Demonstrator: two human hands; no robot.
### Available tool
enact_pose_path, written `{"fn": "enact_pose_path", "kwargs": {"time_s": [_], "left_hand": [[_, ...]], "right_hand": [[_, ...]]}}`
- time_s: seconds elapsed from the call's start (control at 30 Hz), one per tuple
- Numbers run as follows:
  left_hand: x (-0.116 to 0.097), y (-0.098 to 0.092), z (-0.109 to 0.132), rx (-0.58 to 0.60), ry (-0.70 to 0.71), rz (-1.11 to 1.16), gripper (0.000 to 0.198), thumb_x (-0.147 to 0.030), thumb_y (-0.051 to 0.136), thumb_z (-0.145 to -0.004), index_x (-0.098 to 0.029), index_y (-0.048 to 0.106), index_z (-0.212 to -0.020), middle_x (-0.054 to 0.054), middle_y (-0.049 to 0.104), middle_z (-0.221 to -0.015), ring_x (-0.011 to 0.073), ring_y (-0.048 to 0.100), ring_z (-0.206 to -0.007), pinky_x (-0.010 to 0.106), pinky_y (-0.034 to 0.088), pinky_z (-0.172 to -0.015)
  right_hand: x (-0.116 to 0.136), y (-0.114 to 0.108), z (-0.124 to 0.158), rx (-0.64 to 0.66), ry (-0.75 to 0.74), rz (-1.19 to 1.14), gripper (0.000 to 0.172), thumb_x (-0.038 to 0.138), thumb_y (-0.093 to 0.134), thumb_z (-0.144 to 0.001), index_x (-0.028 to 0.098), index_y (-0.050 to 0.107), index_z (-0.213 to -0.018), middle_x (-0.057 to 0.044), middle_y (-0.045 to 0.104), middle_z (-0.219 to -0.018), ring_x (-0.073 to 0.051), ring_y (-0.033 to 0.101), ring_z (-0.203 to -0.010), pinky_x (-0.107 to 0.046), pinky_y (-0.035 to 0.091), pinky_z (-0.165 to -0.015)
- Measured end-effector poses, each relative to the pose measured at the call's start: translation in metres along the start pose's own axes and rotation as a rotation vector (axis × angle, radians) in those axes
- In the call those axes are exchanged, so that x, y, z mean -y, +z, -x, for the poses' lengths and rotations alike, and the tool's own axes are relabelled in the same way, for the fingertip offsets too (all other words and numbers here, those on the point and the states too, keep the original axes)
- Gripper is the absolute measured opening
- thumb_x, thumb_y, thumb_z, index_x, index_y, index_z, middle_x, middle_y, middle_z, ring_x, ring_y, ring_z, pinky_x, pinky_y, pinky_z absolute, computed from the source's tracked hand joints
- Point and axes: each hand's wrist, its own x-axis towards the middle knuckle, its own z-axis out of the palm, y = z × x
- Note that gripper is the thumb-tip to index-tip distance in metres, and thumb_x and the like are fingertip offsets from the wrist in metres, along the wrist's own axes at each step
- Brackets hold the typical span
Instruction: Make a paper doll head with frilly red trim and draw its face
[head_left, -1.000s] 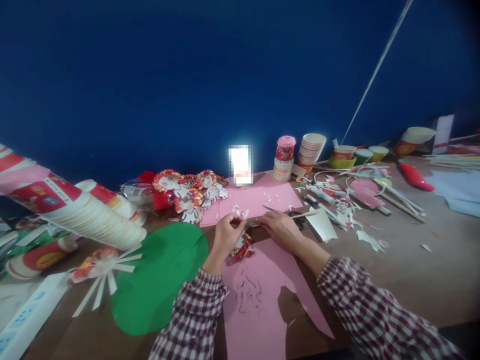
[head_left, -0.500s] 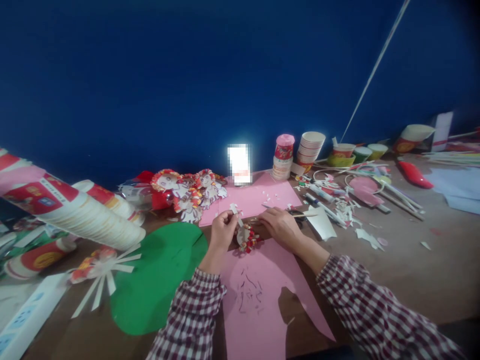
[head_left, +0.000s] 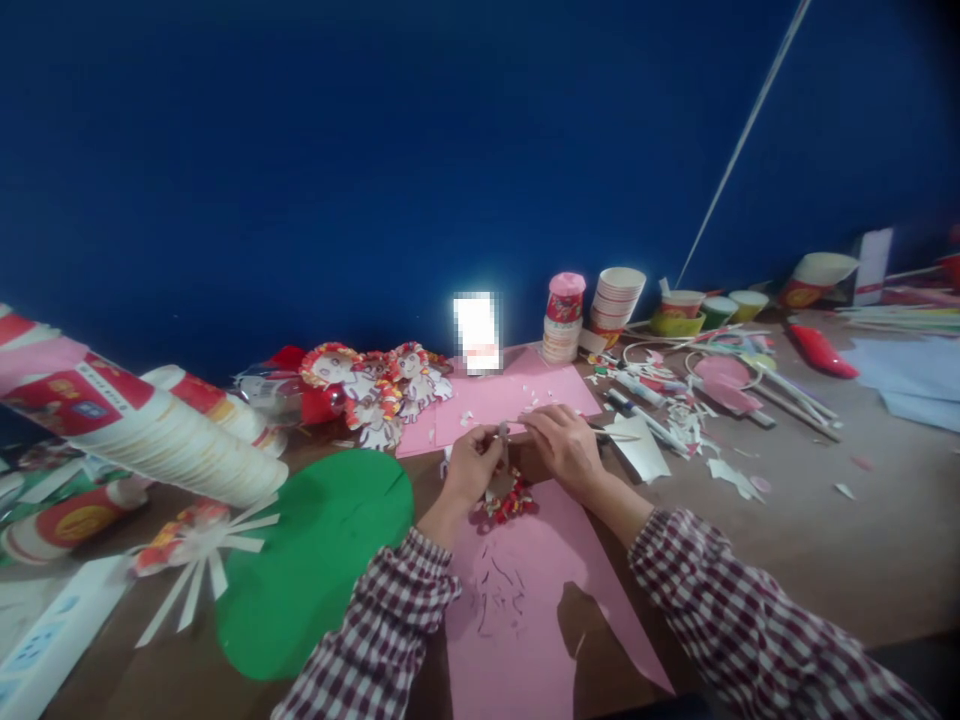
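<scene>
My left hand (head_left: 471,472) is closed in a pinch on a small paper cut-out figure (head_left: 507,495) with a red and yellow fringed edge, held just above a pink paper sheet (head_left: 525,610). My right hand (head_left: 561,445) is closed beside it, fingers touching the top of the same cut-out; whether it holds a tool is unclear. Both sleeves are plaid. Thin dark scraps lie on the pink sheet below the hands.
A green paper disc (head_left: 315,560) lies left of the hands. Stacked paper cups (head_left: 135,425) lie on their side at far left. Finished paper dolls (head_left: 375,385) sit behind, with a second pink sheet (head_left: 510,395), upright cup stacks (head_left: 619,300), pens and scraps to the right.
Both hands drew closer together over the cut-out, the left hand shifting slightly right and lower. The white strip once sticking up from the left fingers no longer shows.
</scene>
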Motion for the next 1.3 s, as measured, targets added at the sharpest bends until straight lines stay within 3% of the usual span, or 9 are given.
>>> {"fn": "enact_pose_path", "kwargs": {"time_s": [0.13, 0.33, 0.5, 0.7, 1.3], "left_hand": [[-0.0002, 0.0029, -0.0011, -0.026, 0.019, -0.041, 0.029, -0.041, 0.060, -0.074, -0.013, 0.065, -0.072, -0.004, 0.050, -0.046, 0.0075, 0.044, -0.041, 0.019, 0.035, -0.043], [0.0012, 0.0061, -0.0005, -0.089, 0.036, 0.011, 0.026, -0.030, 0.061, -0.073, -0.014, 0.066, -0.091, -0.003, 0.057, -0.057, 0.0064, 0.043, -0.042, 0.019, 0.034, -0.043], [0.0039, 0.0051, 0.0013, -0.077, 0.052, 0.066, 0.023, -0.031, 0.062, -0.071, -0.013, 0.067, -0.085, -0.003, 0.056, -0.054, 0.0061, 0.043, -0.042, 0.018, 0.035, -0.042], [0.0055, 0.0054, 0.0011, -0.059, 0.056, 0.080, 0.026, -0.030, 0.063, -0.071, -0.014, 0.067, -0.091, -0.001, 0.063, -0.065, 0.0057, 0.045, -0.044, 0.017, 0.035, -0.041], [0.0053, 0.0022, 0.0037, -0.057, 0.010, 0.052, 0.031, -0.039, 0.064, -0.072, -0.016, 0.068, -0.092, -0.001, 0.064, -0.065, 0.0070, 0.046, -0.045, 0.019, 0.036, -0.045]], "right_hand": [[0.0005, 0.0004, -0.0001, 0.008, -0.003, -0.014, 0.023, 0.021, 0.044, -0.092, 0.021, 0.063, -0.105, -0.007, 0.064, -0.096, -0.020, 0.052, -0.088, -0.033, 0.042, -0.076], [0.0009, 0.0010, -0.0005, 0.040, -0.025, -0.019, 0.023, 0.020, 0.047, -0.090, 0.023, 0.064, -0.105, -0.006, 0.064, -0.097, -0.021, 0.052, -0.090, -0.033, 0.043, -0.078], [0.0012, 0.0018, -0.0013, 0.071, -0.018, -0.013, 0.022, 0.021, 0.047, -0.090, 0.023, 0.064, -0.104, -0.006, 0.064, -0.097, -0.021, 0.052, -0.089, -0.033, 0.043, -0.078], [0.0006, 0.0022, -0.0006, 0.066, -0.033, -0.018, 0.022, 0.020, 0.047, -0.090, 0.022, 0.064, -0.105, -0.006, 0.064, -0.096, -0.020, 0.052, -0.088, -0.032, 0.043, -0.077], [0.0002, 0.0020, -0.0005, 0.077, -0.037, -0.008, 0.022, 0.019, 0.049, -0.088, 0.022, 0.064, -0.103, -0.007, 0.064, -0.096, -0.021, 0.052, -0.087, -0.033, 0.044, -0.076]]}}
